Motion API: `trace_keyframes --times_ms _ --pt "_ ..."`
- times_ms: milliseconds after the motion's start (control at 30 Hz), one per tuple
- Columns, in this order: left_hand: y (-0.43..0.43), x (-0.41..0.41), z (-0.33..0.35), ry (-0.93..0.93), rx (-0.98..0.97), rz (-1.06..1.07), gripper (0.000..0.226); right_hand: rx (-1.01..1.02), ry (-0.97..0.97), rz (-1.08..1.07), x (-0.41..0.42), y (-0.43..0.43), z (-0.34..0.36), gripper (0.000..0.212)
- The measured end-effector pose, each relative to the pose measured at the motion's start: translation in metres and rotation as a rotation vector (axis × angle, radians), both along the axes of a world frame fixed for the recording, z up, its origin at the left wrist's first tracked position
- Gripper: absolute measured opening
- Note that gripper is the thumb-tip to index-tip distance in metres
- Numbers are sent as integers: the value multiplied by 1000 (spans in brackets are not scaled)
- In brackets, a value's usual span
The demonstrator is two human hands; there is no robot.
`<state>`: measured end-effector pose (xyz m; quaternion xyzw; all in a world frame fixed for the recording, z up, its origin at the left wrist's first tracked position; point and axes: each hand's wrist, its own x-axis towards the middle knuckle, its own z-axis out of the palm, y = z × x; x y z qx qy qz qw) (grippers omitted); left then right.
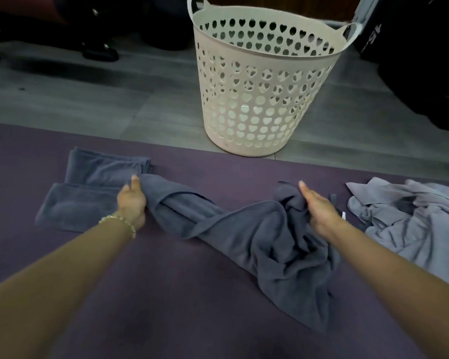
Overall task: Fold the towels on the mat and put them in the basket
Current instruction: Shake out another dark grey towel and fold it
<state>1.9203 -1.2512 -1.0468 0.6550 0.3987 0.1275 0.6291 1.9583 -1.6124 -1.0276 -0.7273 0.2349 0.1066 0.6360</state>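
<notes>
A crumpled dark blue-grey towel lies stretched across the purple mat. My left hand grips its left end, and my right hand holds its bunched right part with the fingers tucked into the cloth. Two folded dark towels lie flat on the mat just left of my left hand. A lighter grey towel sits crumpled at the mat's right edge. The white plastic basket with heart-shaped holes stands upright on the floor beyond the mat, and looks empty.
Grey floor tiles stretch beyond the mat. Dark objects, among them wheeled bases, stand at the far left, and a black case stands to the right of the basket.
</notes>
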Motion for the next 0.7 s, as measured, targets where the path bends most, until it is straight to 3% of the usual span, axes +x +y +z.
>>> trace_keyframes --times_ms 100,233,333,433,500,700 --pt "15 -3 11 21 133 -56 58 -227 120 136 -7 -23 -2 36" --pt "6 -18 -6 250 341 -392 48 -736 453 435 -19 -41 -22 66" --pt "-8 -24 -17 417 421 -664 40 -1021 288 571 -14 -28 -18 55" --pt "-15 -18 -21 445 412 -649 45 -1020 -110 604 -4 1 -20 33" --pt "-18 -12 -21 392 364 -575 49 -935 -220 735 1 26 -30 37" --pt "-25 -14 -28 227 313 -602 34 -270 158 798 -16 82 -48 51"
